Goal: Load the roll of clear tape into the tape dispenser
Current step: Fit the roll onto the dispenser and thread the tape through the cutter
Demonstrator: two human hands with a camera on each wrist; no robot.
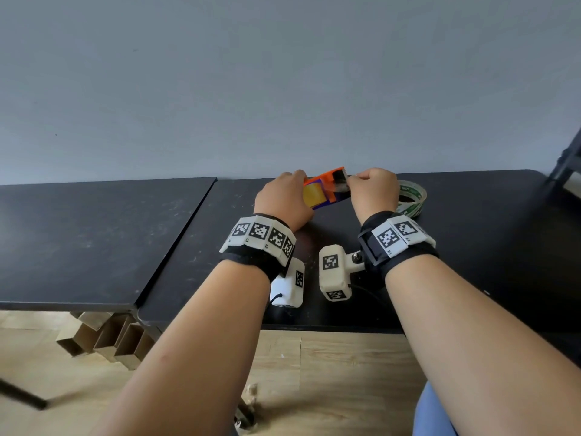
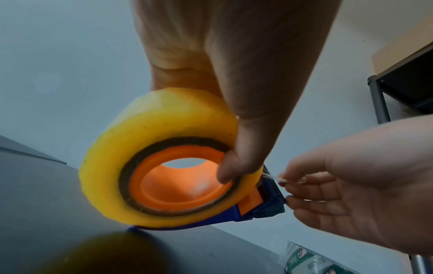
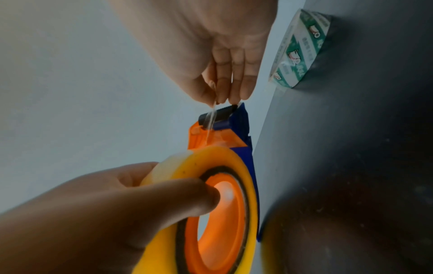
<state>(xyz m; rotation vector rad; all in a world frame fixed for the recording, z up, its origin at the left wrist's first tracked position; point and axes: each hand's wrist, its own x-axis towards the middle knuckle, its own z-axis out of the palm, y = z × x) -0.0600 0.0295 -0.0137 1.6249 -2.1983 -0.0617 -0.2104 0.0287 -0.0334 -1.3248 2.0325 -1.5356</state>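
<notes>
The tape roll point(image 2: 161, 146) is already seated on the dispenser point(image 3: 236, 122), gripped by the left hand point(image 1: 283, 199). The tape end point(image 3: 212, 115), pinched by the right hand point(image 1: 374, 190) toward 3 o'clock, could twist or snap back if pulled crookedly.

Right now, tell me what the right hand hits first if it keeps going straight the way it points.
Probably the tape dispenser: the right hand pinches the tape end just off its cutter end. Depth is unclear.

No legible text; green-white print on spare tape roll point(image 3: 302, 50) too blurred; wrist markers point(image 1: 259, 231) only patterns.
</notes>
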